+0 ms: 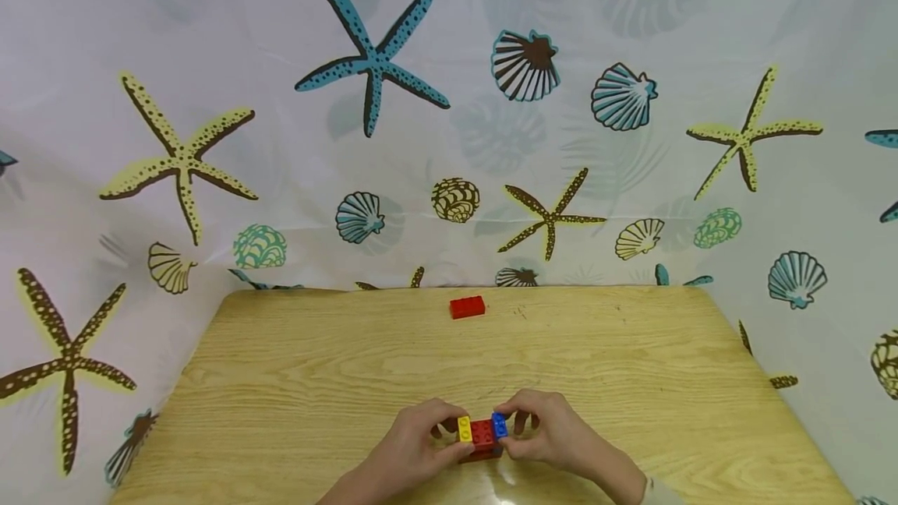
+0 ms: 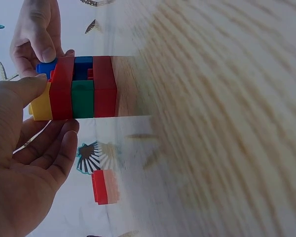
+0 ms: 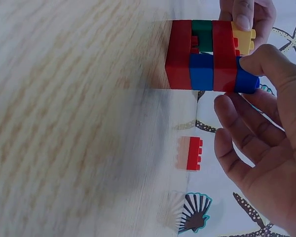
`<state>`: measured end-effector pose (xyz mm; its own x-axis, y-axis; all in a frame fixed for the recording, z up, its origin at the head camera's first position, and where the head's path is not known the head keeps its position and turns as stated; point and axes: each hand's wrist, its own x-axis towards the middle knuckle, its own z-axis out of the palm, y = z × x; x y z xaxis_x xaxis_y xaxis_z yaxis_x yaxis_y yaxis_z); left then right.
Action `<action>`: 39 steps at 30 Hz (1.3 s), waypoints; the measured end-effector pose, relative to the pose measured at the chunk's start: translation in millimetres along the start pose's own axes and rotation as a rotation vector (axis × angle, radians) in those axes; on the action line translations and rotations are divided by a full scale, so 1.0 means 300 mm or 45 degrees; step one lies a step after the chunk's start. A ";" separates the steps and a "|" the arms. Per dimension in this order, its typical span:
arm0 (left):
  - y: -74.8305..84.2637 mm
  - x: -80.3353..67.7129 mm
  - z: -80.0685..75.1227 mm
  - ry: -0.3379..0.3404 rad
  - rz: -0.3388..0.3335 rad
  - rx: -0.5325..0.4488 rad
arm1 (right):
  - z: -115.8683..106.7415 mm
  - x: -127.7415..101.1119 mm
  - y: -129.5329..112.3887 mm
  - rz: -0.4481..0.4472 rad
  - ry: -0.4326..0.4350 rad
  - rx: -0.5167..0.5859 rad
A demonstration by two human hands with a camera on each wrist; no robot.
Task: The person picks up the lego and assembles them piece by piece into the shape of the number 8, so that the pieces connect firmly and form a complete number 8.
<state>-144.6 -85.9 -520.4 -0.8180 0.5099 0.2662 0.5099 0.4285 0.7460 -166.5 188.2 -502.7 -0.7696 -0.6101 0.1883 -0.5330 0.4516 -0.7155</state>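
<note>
A toy brick stack stands on the table near its front edge. At its base lies a red brick (image 2: 104, 86); over that, with a gap between them, sit a green brick (image 2: 83, 98) and a lower blue brick (image 3: 201, 71). Another red brick (image 3: 224, 59) bridges these two. On top are a yellow brick (image 1: 464, 429) at the left end and a blue brick (image 1: 500, 425) at the right end. My left hand (image 1: 421, 439) pinches the yellow brick between thumb and fingers. From the right, my right hand (image 1: 550, 431) pinches the top blue brick.
A loose red brick (image 1: 467, 307) lies near the back edge of the wooden table (image 1: 316, 365). Behind and at both sides hangs a white cloth (image 1: 295, 146) printed with starfish and shells.
</note>
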 end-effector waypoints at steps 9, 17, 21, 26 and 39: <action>0.004 -0.012 0.012 0.059 0.001 -0.019 | 0.010 -0.008 0.004 0.039 0.009 0.067; 0.004 -0.018 0.017 0.092 0.007 -0.016 | 0.024 -0.007 0.016 -0.027 0.044 0.071; 0.004 -0.017 0.013 0.100 -0.018 0.013 | 0.027 0.000 0.017 -0.045 0.052 0.062; -0.001 -0.013 0.008 0.118 -0.013 0.041 | 0.028 0.012 0.019 -0.023 0.040 0.065; -0.010 -0.012 -0.004 0.122 -0.016 0.060 | 0.010 0.034 0.015 0.001 -0.003 0.035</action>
<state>-143.7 -90.0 -522.7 -0.8449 0.4316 0.3161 0.5097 0.4699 0.7207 -175.7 182.1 -506.0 -0.7691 -0.6114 0.1863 -0.5227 0.4340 -0.7338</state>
